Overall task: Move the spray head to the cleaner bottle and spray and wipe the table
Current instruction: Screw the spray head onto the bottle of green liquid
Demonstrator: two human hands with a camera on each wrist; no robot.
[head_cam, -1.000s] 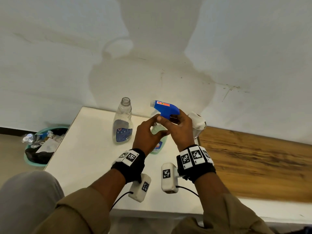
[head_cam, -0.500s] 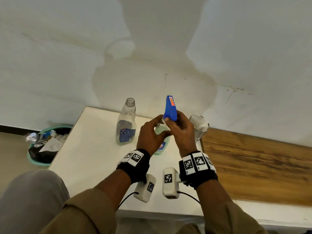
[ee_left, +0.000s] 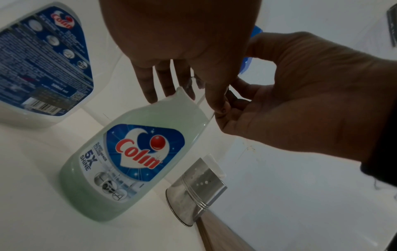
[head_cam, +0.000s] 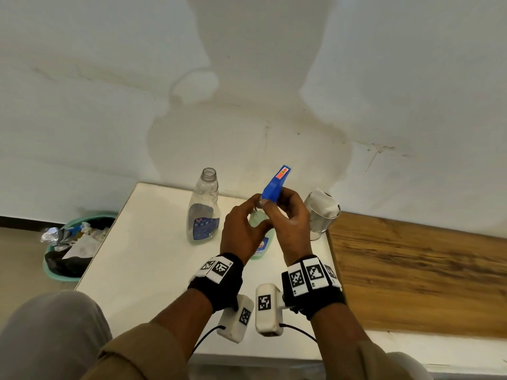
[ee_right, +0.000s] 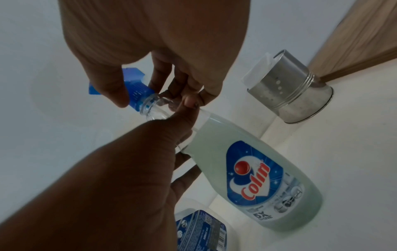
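The blue spray head (head_cam: 274,186) is tilted with its nozzle pointing up and away, and my right hand (head_cam: 288,215) pinches it at the collar. In the right wrist view the spray head (ee_right: 133,84) has its collar at the rim of the open mouth of the cleaner bottle (ee_right: 257,166). That bottle holds pale green liquid and stands on the white table (head_cam: 142,256). My left hand (head_cam: 244,223) grips the cleaner bottle (ee_left: 133,152) around its clear neck. Both hands hide most of the neck in the head view.
An empty clear bottle (head_cam: 204,212) with no cap stands left of my hands. A steel cup (head_cam: 322,215) with white tissue stands at the right, by the table's edge. A wooden surface (head_cam: 411,270) lies beyond it. A green waste bin (head_cam: 74,242) sits on the floor at the left.
The spray head has swung from pointing left to pointing up and away, tilted over the bottle's mouth. Both hands have stayed at the bottle's neck.
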